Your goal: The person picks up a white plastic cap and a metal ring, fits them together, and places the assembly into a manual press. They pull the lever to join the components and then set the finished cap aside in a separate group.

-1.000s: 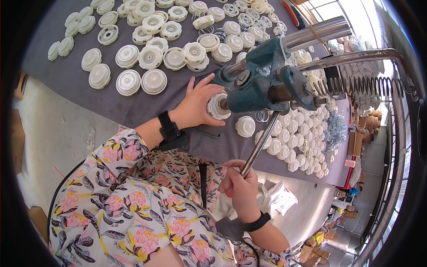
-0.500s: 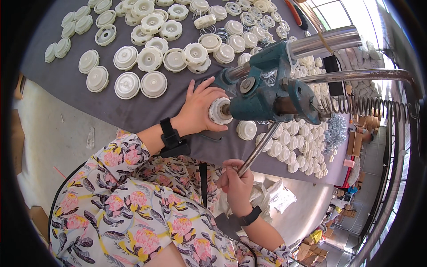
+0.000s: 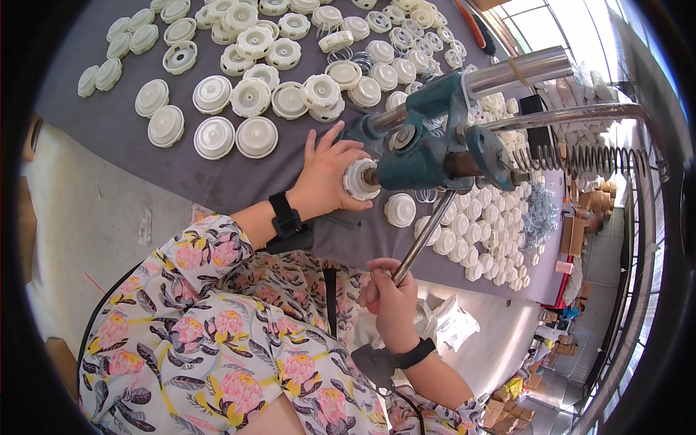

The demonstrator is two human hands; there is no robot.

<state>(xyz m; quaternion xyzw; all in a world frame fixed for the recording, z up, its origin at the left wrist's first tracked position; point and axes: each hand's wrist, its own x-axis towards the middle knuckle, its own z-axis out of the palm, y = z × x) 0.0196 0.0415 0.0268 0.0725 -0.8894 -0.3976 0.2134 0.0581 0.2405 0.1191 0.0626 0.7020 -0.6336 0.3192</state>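
My left hand (image 3: 328,176) curls its thumb and fingers around a white plastic cap (image 3: 358,190) with a notched rim. The metal ram (image 3: 370,176) of a green hand press (image 3: 417,165) meets the middle of that cap. Lower down, my right hand (image 3: 392,299) is closed around the end of the press's steel lever (image 3: 426,238). Just right of the held cap lies another white round cap (image 3: 399,210) on the grey cloth. The underside of the held cap is hidden.
Several white caps (image 3: 214,138) spread over the grey-clothed table (image 3: 217,174), with wire springs (image 3: 341,54) among them. More small caps (image 3: 464,239) and a heap of metal springs (image 3: 540,217) lie beyond the press. An orange-handled tool (image 3: 473,27) sits at the far edge.
The whole view has shifted slightly. Both hands keep their holds on the cap and the lever, and the ram stays against the cap.
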